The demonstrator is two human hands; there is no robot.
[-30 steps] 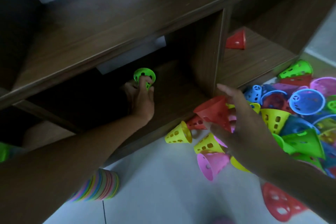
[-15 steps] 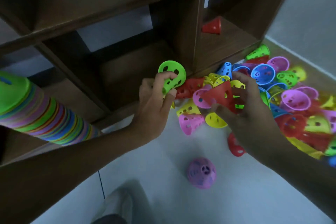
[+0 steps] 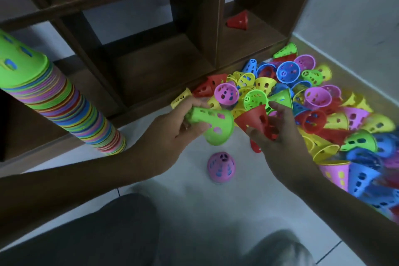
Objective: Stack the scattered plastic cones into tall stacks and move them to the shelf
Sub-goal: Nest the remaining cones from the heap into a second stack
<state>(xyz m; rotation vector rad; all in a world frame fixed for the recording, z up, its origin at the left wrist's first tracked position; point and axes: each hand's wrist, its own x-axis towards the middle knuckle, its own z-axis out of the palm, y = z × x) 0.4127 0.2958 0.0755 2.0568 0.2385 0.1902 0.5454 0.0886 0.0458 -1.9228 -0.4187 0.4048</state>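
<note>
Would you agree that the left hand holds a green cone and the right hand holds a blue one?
Not quite: the head view shows the right hand holding a red cone, not a blue one. The left hand does hold a green cone.

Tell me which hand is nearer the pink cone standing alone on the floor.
Left, narrowly. The left hand, holding a green cone, is just up-left of the pink cone; the right hand, holding a red cone, is up-right, slightly farther.

Head cam looks fwd and down, close (single view).
</note>
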